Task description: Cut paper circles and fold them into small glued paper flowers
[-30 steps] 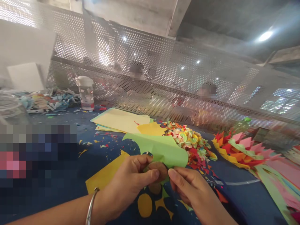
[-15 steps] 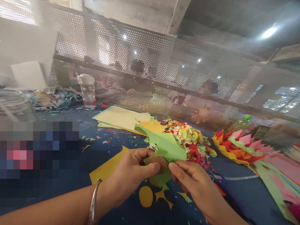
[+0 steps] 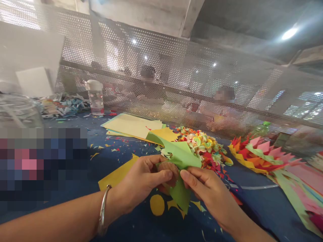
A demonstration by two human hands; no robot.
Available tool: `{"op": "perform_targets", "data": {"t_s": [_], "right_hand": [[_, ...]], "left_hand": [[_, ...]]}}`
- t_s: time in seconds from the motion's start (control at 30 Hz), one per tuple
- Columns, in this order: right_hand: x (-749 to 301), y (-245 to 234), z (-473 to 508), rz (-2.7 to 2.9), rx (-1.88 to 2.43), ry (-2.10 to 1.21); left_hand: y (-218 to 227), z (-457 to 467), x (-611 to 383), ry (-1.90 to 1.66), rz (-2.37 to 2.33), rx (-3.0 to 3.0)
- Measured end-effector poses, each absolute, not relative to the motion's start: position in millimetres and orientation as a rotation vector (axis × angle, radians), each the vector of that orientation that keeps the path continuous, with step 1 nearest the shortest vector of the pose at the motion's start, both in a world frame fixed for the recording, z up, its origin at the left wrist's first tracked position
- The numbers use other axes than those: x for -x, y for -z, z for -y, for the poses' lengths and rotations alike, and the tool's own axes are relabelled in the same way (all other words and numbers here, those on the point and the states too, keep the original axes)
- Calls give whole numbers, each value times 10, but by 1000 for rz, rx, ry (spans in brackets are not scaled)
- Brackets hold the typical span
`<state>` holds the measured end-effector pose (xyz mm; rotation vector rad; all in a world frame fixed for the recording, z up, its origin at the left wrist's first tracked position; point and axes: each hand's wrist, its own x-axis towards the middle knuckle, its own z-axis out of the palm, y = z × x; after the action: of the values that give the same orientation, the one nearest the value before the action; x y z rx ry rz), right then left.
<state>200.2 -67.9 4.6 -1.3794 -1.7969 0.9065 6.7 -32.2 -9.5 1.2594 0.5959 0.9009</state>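
My left hand, a silver bangle on its wrist, is closed with thumb and fingers around a brownish round piece; its material is unclear. Right beside it, my right hand pinches the edge of a light green sheet of paper. The paper curls upward at the back, and a darker flap hangs down between my hands. Whether the left fingers also grip the paper is hidden. Below them a yellow paper disc lies on the dark blue table, next to cut yellow scraps. A yellow sheet lies partly behind my left hand.
Behind my hands are a stack of pale paper and a heap of colourful paper pieces. Folded pointed papers stand at right. A lidded bottle and glass jar stand left. A perforated screen borders the table.
The green paper has shifted against the brown round piece, and its lower flap now hangs further down and to the right. Both hands stay close together, the right one slightly higher.
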Motion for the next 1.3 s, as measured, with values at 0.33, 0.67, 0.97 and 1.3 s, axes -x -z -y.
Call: {"op": "perform_targets", "data": {"t_s": [0.33, 0.67, 0.97, 1.3], "right_hand": [[-2000, -34, 684, 1824, 1365, -836], [-2003, -45, 706, 1865, 1366, -752], [-2029, -12, 655, 1905, 1349, -705], [-2033, -3, 682, 1951, 1347, -663]], "left_hand": [[118, 320, -91, -938, -521, -1346], [171, 279, -42, -924, -481, -1384], [157, 220, -6, -860, -500, -1468], [157, 163, 22, -743, -398, -1533]]}}
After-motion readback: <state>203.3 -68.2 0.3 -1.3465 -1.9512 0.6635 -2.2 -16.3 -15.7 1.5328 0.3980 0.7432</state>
